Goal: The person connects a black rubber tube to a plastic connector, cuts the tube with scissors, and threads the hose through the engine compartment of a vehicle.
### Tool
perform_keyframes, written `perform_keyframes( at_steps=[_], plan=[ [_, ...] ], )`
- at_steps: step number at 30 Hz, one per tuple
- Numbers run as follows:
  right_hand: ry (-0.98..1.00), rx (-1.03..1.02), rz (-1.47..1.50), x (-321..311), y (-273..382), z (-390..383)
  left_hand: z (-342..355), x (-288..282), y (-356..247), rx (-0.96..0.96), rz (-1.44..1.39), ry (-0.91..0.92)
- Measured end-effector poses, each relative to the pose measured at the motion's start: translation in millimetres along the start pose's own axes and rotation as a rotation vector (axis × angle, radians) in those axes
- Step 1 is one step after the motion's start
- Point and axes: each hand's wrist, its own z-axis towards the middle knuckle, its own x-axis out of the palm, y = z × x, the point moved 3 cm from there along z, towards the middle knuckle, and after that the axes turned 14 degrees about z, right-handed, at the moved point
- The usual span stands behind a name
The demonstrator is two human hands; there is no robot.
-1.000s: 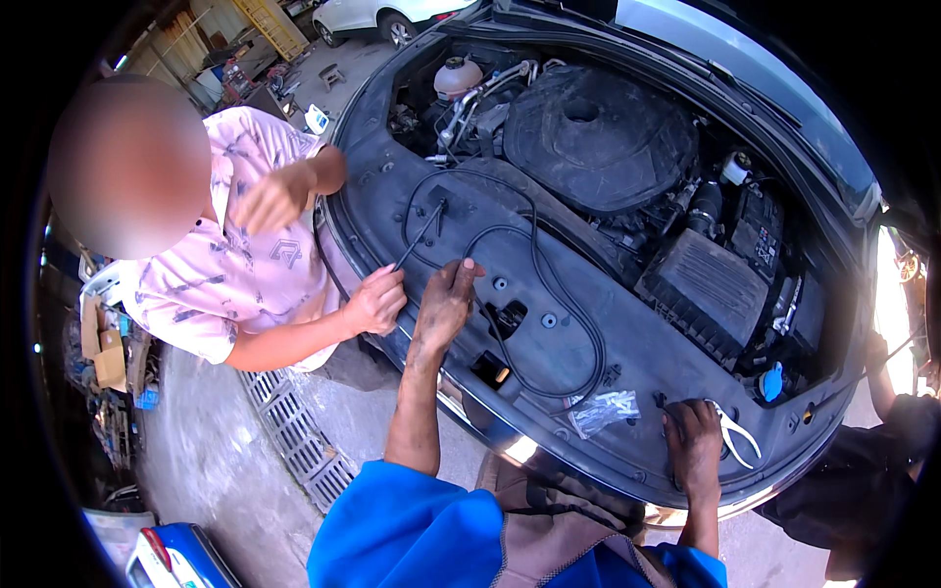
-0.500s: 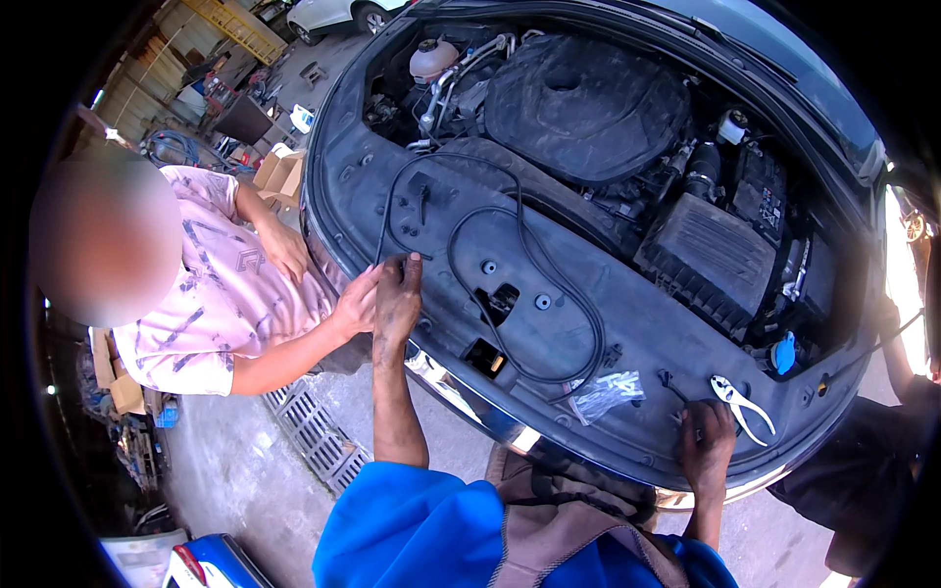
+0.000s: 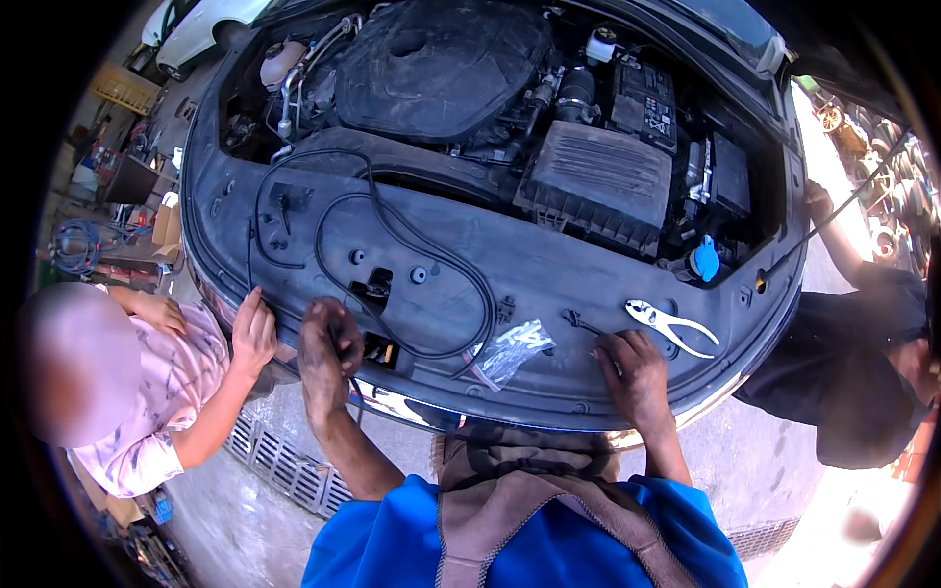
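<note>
My left hand (image 3: 328,358) is raised over the front edge of the car's front panel, fingers curled around a thin black cord (image 3: 359,400) that hangs below the palm. To its left, a co-worker's hand (image 3: 255,333) pinches one end of the long black hose (image 3: 480,284), which lies looped over the panel. My right hand (image 3: 632,377) rests at the panel's right side with bent fingers against a small black piece with a broader head (image 3: 576,319); what the fingers cover is hidden. Slip-joint pliers (image 3: 671,328) lie just beyond it, with a clear bag of small white parts (image 3: 512,353) to its left.
Behind the black panel (image 3: 323,220) is the engine bay, with an engine cover (image 3: 441,73), an airbox (image 3: 598,181) and a blue cap (image 3: 705,259). Another person in dark clothes (image 3: 833,363) stands at the right. A floor grate (image 3: 284,465) lies below left.
My left hand has drawn away from the co-worker's hand, toward me, with the black cord now hanging from it. My right hand stays beside the pliers. The whole view has shifted to the right.
</note>
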Motion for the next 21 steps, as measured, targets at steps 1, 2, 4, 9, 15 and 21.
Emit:
perform_keyframes(
  at_steps=[1, 2, 4, 9, 15, 21],
  plan=[
    [0.017, -0.003, 0.024, 2.7, 0.6, 1.9, -8.3, 2.6, 3.0, -0.007, 0.004, 0.010],
    [0.028, -0.022, 0.065, 6.1, 3.7, 6.3, -17.6, 10.7, 6.4, -0.013, 0.007, 0.018],
    [0.047, -0.059, 0.147, 16.3, 15.9, 19.7, -30.4, 27.1, 9.8, -0.047, 0.031, 0.040],
    [0.152, -0.146, -0.023, 74.9, 37.6, 65.0, -54.6, 59.5, 1.1, -0.081, 0.129, 0.120],
    [0.195, -0.116, 0.055, 81.5, 34.0, 70.1, -69.8, 72.0, 8.3, -0.025, 0.198, 0.251],
    [0.168, -0.133, 0.400, 40.9, 61.8, 65.3, -75.3, 88.1, 8.7, 0.108, 0.209, 0.344]
  ],
)
